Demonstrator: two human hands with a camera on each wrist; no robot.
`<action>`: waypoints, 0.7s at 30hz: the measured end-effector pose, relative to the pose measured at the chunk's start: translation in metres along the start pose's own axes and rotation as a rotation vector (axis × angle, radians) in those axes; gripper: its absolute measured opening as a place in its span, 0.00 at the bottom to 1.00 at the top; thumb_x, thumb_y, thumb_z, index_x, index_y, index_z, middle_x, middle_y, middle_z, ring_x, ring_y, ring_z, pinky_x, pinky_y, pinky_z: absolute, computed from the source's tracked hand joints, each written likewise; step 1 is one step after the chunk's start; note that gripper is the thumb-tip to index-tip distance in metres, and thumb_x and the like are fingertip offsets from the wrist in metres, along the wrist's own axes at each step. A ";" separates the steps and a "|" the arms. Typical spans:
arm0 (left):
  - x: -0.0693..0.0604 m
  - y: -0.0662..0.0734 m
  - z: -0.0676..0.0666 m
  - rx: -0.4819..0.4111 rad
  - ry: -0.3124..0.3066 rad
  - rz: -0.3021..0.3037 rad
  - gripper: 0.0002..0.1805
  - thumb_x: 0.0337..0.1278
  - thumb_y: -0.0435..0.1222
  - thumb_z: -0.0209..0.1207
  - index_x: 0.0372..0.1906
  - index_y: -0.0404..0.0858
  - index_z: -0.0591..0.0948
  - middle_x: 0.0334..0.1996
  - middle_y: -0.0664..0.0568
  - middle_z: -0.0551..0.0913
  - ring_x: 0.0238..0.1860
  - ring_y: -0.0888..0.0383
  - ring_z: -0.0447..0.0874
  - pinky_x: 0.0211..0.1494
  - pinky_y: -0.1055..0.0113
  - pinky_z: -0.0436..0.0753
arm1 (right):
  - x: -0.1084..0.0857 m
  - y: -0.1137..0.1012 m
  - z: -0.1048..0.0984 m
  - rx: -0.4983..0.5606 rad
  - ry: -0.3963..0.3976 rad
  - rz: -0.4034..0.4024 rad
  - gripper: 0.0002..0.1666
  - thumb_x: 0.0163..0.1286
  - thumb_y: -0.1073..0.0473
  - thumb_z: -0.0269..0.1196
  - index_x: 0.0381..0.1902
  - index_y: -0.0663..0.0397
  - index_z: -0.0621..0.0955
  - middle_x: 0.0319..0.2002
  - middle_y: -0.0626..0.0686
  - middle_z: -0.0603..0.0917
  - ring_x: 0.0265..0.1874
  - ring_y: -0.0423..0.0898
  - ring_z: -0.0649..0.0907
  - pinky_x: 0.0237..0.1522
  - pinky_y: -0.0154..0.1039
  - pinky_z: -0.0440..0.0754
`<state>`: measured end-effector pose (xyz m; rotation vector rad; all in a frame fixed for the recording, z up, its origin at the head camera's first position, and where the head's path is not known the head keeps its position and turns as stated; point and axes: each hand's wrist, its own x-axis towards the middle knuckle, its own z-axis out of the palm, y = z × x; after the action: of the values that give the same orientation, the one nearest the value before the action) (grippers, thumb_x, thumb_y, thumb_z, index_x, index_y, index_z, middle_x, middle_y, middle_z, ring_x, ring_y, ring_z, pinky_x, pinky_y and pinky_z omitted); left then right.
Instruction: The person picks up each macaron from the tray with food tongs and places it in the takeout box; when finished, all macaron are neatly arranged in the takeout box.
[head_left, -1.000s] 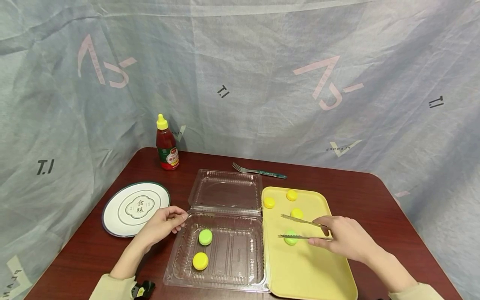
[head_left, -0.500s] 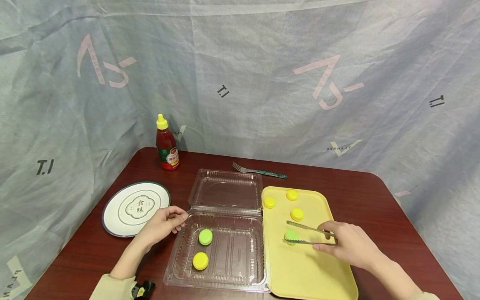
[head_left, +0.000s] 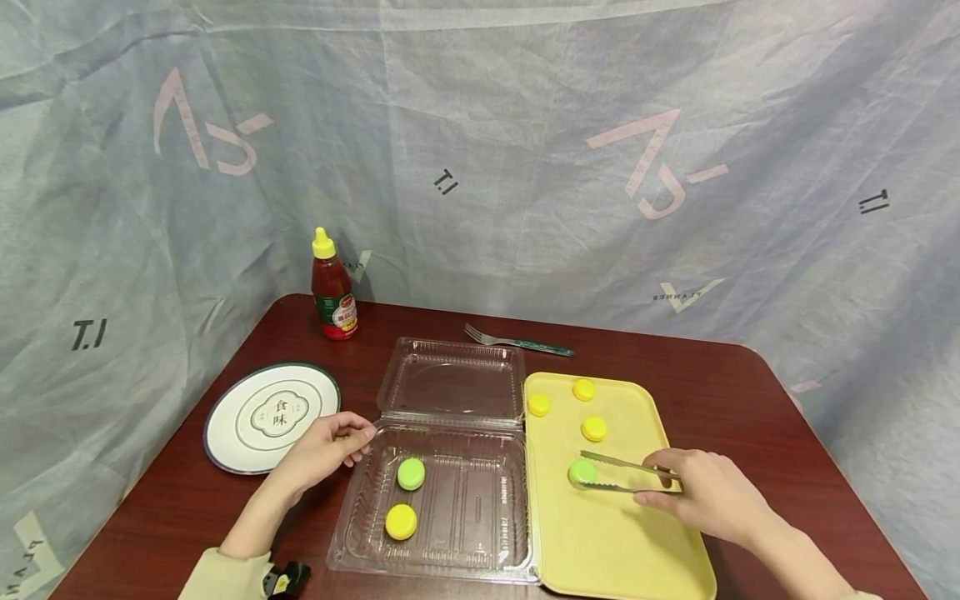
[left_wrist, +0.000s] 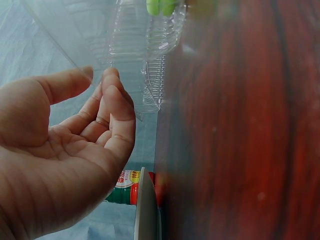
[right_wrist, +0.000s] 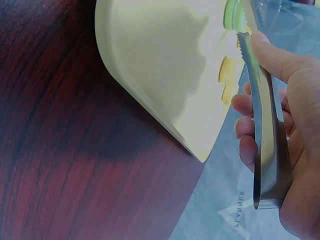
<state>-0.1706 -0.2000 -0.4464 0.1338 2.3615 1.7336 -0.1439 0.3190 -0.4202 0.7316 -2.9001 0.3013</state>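
Note:
My right hand (head_left: 708, 493) holds metal tongs (right_wrist: 270, 145) with serrated tips, their arms spread apart. Below the tips, a green macaron (head_left: 579, 472) lies on the yellow tray (head_left: 607, 546); the lower arm overlaps its near edge in the head view. Several yellow macarons, one of them nearest (head_left: 594, 428), lie farther back on that tray. My left hand (head_left: 326, 446) pinches the rim of an open clear plastic container (head_left: 465, 521) at its left back corner. Inside the container sit a green macaron (head_left: 410, 473) and a yellow macaron (head_left: 401, 522).
A white plate (head_left: 232, 425) lies left of the container, near my left hand. Behind it stands a ketchup bottle (head_left: 334, 292) with a yellow cap. The container's lid (head_left: 453, 379) lies folded back, and a fork (head_left: 517, 342) rests beyond it. Grey cloth hangs behind the dark red table (head_left: 697, 371).
My right hand and the tongs have drawn back to the right and slightly nearer. The tips shifted rightward over the green macaron, which stays on the tray. My left hand has not moved.

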 end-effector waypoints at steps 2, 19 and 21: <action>0.000 0.000 0.000 0.000 -0.002 0.003 0.12 0.70 0.36 0.59 0.47 0.29 0.79 0.31 0.47 0.82 0.32 0.54 0.77 0.35 0.65 0.81 | 0.000 0.000 -0.001 -0.006 0.003 -0.012 0.17 0.54 0.38 0.75 0.35 0.36 0.83 0.23 0.28 0.70 0.17 0.28 0.65 0.21 0.30 0.64; 0.000 0.000 -0.001 -0.009 -0.005 0.010 0.12 0.70 0.35 0.59 0.47 0.28 0.79 0.31 0.47 0.81 0.32 0.55 0.77 0.35 0.65 0.81 | 0.008 -0.002 -0.016 -0.086 -0.034 -0.084 0.16 0.53 0.41 0.76 0.25 0.29 0.77 0.18 0.28 0.64 0.17 0.29 0.62 0.19 0.30 0.62; 0.000 0.000 -0.001 -0.010 -0.005 0.011 0.12 0.70 0.35 0.58 0.47 0.28 0.79 0.31 0.47 0.81 0.32 0.55 0.77 0.35 0.65 0.81 | 0.010 -0.003 -0.018 -0.090 -0.042 -0.091 0.17 0.53 0.42 0.76 0.24 0.27 0.75 0.17 0.28 0.63 0.17 0.29 0.61 0.18 0.30 0.61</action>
<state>-0.1706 -0.2007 -0.4464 0.1492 2.3523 1.7477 -0.1495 0.3159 -0.4006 0.8609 -2.8869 0.1463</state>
